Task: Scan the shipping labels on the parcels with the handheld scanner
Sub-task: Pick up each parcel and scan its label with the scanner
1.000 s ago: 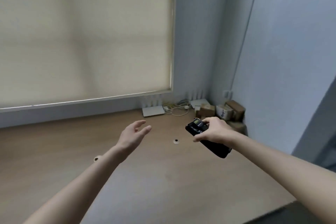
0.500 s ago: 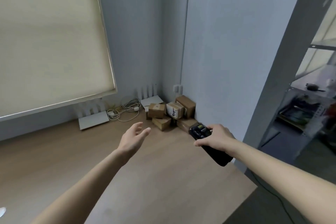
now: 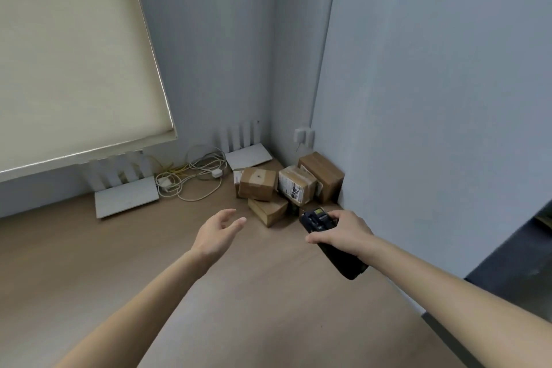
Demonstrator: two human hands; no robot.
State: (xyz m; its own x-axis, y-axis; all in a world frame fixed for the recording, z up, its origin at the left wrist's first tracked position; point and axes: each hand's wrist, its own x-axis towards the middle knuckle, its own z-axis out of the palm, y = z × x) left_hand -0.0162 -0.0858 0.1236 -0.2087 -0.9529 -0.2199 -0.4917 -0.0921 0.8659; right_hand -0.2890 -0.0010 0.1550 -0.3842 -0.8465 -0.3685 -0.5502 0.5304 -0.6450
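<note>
Right now the right hand (image 3: 343,231) is wrapped around a black handheld scanner (image 3: 331,243); its fingers grip the top and the thumb sits on the near side; the front end of the scanner points toward the corner, and its back end sticks out under the wrist.

Over at about 9 o'clock from the scanner is the left hand (image 3: 216,233); it holds nothing; the fingers are loose and spread a little, and the palm faces right; it floats above the wooden desk (image 3: 125,272).

Up at 12 o'clock from the scanner, in the corner by the grey walls, is a heap of cardboard parcels (image 3: 288,185); they touch each other. One brown box (image 3: 257,184) sits on top of a lower box (image 3: 268,210); beside it at 3 o'clock is a taped box with a white label (image 3: 294,187) and black writing, which I cannot read; behind that, a bigger box (image 3: 322,175) leans by the wall. The scanner is near the heap but does not touch it.

Far off at 10 o'clock from the hands lie a white router (image 3: 127,199) and tangled white cables (image 3: 194,178); a second router (image 3: 249,155) is just left of the parcels; a cream window blind (image 3: 68,54) hangs above.
</note>
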